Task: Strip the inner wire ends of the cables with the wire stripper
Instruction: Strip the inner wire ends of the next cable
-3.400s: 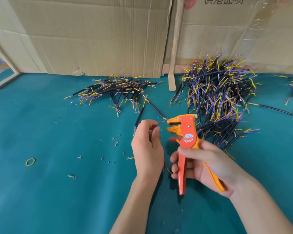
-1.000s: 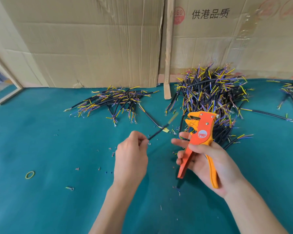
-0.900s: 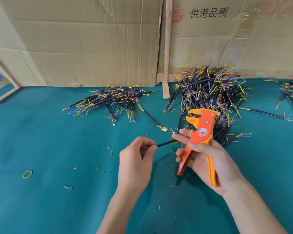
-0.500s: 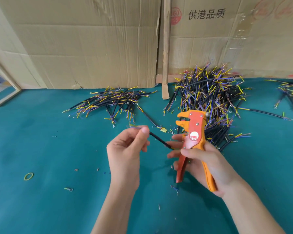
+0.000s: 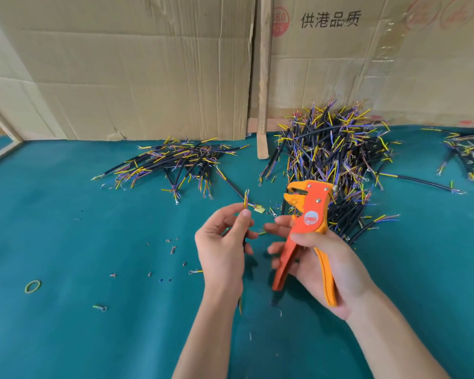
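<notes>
Head view: my left hand pinches one cable upright, thin yellow/purple inner ends fanned above thumb, mid-table nr front edge. Right hand wraps wire stripper, orange plastic body, handles spread, jaws apart, not yet on wire.

Risks: ends v. thin + floppy, could miss jaw slot or bunch; too deep a bite prob. nicks strands. Slick black jacket may slide in pinch.

Table: teal felt-like cloth, grabs offcuts.
</notes>
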`<state>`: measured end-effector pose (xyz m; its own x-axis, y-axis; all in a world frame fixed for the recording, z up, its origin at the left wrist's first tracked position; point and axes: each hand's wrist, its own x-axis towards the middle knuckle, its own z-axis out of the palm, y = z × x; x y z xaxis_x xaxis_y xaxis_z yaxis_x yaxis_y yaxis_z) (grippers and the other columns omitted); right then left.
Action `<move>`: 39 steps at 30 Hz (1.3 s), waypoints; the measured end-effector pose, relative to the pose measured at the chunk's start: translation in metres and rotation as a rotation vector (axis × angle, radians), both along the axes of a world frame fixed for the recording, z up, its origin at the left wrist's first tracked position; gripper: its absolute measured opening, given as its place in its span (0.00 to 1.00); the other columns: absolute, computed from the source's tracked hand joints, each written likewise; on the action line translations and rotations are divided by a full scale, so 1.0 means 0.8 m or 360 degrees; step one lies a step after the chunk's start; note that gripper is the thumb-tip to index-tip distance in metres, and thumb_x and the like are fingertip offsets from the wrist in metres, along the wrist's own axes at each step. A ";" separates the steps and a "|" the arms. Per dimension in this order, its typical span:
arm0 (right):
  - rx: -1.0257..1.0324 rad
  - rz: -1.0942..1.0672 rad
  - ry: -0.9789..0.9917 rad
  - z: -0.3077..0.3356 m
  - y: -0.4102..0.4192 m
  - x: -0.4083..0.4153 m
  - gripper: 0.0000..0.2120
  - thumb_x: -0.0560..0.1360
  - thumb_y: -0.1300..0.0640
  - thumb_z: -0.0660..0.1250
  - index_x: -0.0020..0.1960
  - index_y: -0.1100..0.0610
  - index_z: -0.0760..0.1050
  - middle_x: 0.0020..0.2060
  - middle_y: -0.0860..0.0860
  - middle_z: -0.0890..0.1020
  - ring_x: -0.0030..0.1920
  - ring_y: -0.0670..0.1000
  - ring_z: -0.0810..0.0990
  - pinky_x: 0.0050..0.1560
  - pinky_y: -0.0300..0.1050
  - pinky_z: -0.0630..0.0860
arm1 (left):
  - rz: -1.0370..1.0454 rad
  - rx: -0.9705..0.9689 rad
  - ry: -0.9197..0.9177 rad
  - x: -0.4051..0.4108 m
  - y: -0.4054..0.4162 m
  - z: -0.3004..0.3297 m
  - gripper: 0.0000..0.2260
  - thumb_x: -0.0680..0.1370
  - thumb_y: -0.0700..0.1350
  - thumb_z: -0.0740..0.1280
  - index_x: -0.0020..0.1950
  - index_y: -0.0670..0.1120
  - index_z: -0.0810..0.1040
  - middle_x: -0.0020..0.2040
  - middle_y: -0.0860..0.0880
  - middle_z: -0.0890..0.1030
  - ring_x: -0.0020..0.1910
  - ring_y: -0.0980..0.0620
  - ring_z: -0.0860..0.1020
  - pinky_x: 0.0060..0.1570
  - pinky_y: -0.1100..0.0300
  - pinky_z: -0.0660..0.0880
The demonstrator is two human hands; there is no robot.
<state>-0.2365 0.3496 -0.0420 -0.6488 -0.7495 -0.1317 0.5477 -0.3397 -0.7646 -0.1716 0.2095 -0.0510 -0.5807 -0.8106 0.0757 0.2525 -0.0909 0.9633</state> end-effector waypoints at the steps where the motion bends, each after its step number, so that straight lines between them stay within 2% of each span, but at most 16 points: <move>1: 0.0010 -0.0034 0.0031 0.000 0.001 -0.002 0.23 0.68 0.62 0.70 0.63 0.66 0.76 0.61 0.66 0.80 0.44 0.61 0.82 0.43 0.54 0.80 | -0.0034 -0.0008 -0.0036 -0.002 0.001 -0.005 0.05 0.77 0.37 0.72 0.45 0.47 0.85 0.34 0.46 0.81 0.29 0.52 0.78 0.22 0.63 0.69; 5: 0.0021 -0.0093 0.0113 -0.003 0.001 -0.004 0.23 0.68 0.64 0.70 0.63 0.67 0.77 0.61 0.62 0.81 0.44 0.61 0.82 0.42 0.54 0.80 | -0.0202 -0.0125 -0.0149 -0.007 0.003 -0.016 0.07 0.77 0.37 0.73 0.44 0.49 0.85 0.33 0.43 0.77 0.25 0.53 0.75 0.21 0.63 0.68; 8: 0.0067 -0.0071 0.0148 -0.004 -0.001 -0.003 0.23 0.68 0.65 0.71 0.64 0.64 0.79 0.51 0.61 0.82 0.44 0.62 0.82 0.41 0.54 0.80 | -0.0278 -0.0270 -0.0213 -0.006 0.007 -0.020 0.08 0.77 0.39 0.73 0.43 0.52 0.85 0.33 0.37 0.76 0.23 0.53 0.71 0.22 0.63 0.68; 10: 0.0084 -0.0046 0.0141 -0.005 -0.003 -0.001 0.23 0.68 0.65 0.70 0.64 0.62 0.80 0.48 0.61 0.83 0.43 0.61 0.82 0.41 0.54 0.80 | -0.0296 -0.0334 -0.0258 -0.005 0.008 -0.022 0.07 0.77 0.39 0.72 0.44 0.51 0.85 0.34 0.37 0.77 0.25 0.51 0.70 0.21 0.62 0.69; 15: 0.0127 -0.0053 0.0139 -0.006 -0.003 0.000 0.24 0.68 0.65 0.70 0.64 0.61 0.80 0.57 0.59 0.83 0.44 0.60 0.82 0.41 0.54 0.80 | -0.0265 -0.0376 -0.0288 -0.002 0.007 -0.024 0.07 0.78 0.40 0.71 0.43 0.52 0.83 0.34 0.37 0.76 0.26 0.51 0.71 0.22 0.61 0.69; 19: 0.0147 -0.0049 0.0136 -0.005 -0.003 0.001 0.25 0.67 0.65 0.70 0.64 0.62 0.80 0.60 0.59 0.82 0.43 0.59 0.82 0.41 0.54 0.80 | -0.0245 -0.0329 -0.0298 -0.003 0.007 -0.025 0.05 0.79 0.39 0.70 0.45 0.48 0.81 0.33 0.47 0.79 0.24 0.54 0.73 0.24 0.61 0.69; 21: 0.0155 -0.0043 0.0130 -0.005 -0.004 0.002 0.26 0.67 0.65 0.70 0.65 0.63 0.79 0.63 0.59 0.82 0.43 0.59 0.82 0.41 0.54 0.80 | -0.0230 -0.0271 -0.0288 -0.003 0.006 -0.025 0.04 0.80 0.39 0.69 0.46 0.45 0.81 0.33 0.49 0.81 0.24 0.55 0.74 0.25 0.62 0.70; 25: 0.0164 -0.0020 0.0106 -0.006 -0.005 0.004 0.26 0.67 0.65 0.71 0.66 0.64 0.77 0.61 0.64 0.81 0.42 0.58 0.82 0.39 0.54 0.80 | -0.0185 -0.0189 -0.0281 -0.002 0.003 -0.026 0.05 0.81 0.40 0.68 0.46 0.42 0.81 0.33 0.48 0.81 0.23 0.55 0.74 0.25 0.63 0.70; 28: 0.0179 0.0008 0.0079 -0.007 -0.006 0.005 0.24 0.67 0.65 0.71 0.63 0.63 0.80 0.59 0.65 0.82 0.42 0.59 0.82 0.39 0.54 0.80 | -0.0169 -0.0155 -0.0270 -0.002 0.002 -0.026 0.06 0.81 0.40 0.66 0.46 0.41 0.80 0.32 0.50 0.81 0.23 0.56 0.74 0.25 0.64 0.70; 32: 0.0171 0.0091 0.0041 -0.004 -0.003 0.006 0.24 0.68 0.64 0.70 0.65 0.63 0.79 0.61 0.62 0.82 0.42 0.59 0.83 0.42 0.56 0.82 | -0.0140 -0.0144 -0.0267 -0.003 0.002 -0.026 0.07 0.82 0.40 0.65 0.45 0.43 0.78 0.32 0.52 0.80 0.25 0.55 0.73 0.28 0.64 0.70; 34: 0.0202 0.0117 0.0030 -0.001 0.002 0.001 0.23 0.69 0.63 0.70 0.64 0.64 0.79 0.59 0.63 0.83 0.41 0.60 0.83 0.44 0.57 0.82 | -0.0107 -0.0121 -0.0255 -0.003 0.001 -0.026 0.07 0.83 0.40 0.64 0.46 0.42 0.78 0.32 0.51 0.80 0.24 0.56 0.72 0.28 0.64 0.69; 37: 0.0362 0.0191 0.0014 0.002 0.013 -0.006 0.23 0.69 0.64 0.72 0.63 0.69 0.77 0.47 0.68 0.81 0.39 0.62 0.82 0.45 0.60 0.83 | -0.0072 -0.0070 -0.0221 -0.004 0.001 -0.026 0.07 0.83 0.40 0.64 0.45 0.42 0.78 0.31 0.52 0.80 0.24 0.56 0.71 0.26 0.66 0.69; 39: 0.0453 0.0268 0.0012 0.003 0.016 -0.007 0.24 0.69 0.65 0.72 0.63 0.71 0.75 0.43 0.68 0.80 0.39 0.63 0.82 0.45 0.62 0.82 | -0.0071 -0.0081 -0.0229 -0.004 0.001 -0.027 0.07 0.82 0.40 0.64 0.46 0.42 0.78 0.31 0.52 0.80 0.24 0.56 0.72 0.26 0.66 0.69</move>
